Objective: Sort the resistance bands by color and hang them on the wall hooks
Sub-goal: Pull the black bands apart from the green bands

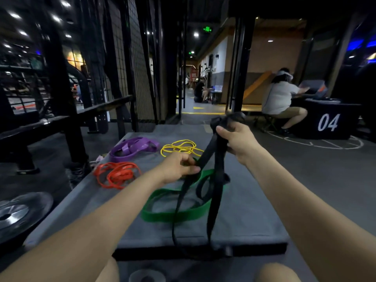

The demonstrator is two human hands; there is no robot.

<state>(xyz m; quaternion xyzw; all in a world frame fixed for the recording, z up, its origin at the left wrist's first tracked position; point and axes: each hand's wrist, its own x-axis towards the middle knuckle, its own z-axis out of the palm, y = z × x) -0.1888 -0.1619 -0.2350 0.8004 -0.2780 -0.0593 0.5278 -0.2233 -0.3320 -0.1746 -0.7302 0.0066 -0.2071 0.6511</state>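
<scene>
The right hand (238, 139) is clenched around the top of the black bands (213, 180), holding the bunch up above the grey mat (244, 210). From that fist the black loops hang toward 6 o'clock, their lower ends trailing over the mat's near edge. The left hand (179, 167), at about 8 o'clock from the right hand, pinches one black strand between thumb and fingers, partway down the bunch.

Under the hanging loops a green band (173, 216) lies flat on the mat, at 6 o'clock from the left hand. The yellow bands (181, 148) lie just beyond the left hand at 12 o'clock. The purple bands (132, 148) sit at its 10 o'clock, and the red bands (116, 174) at its 9 o'clock, near the mat's left edge. A metal weight plate (20, 212) rests on the floor left of the mat.
</scene>
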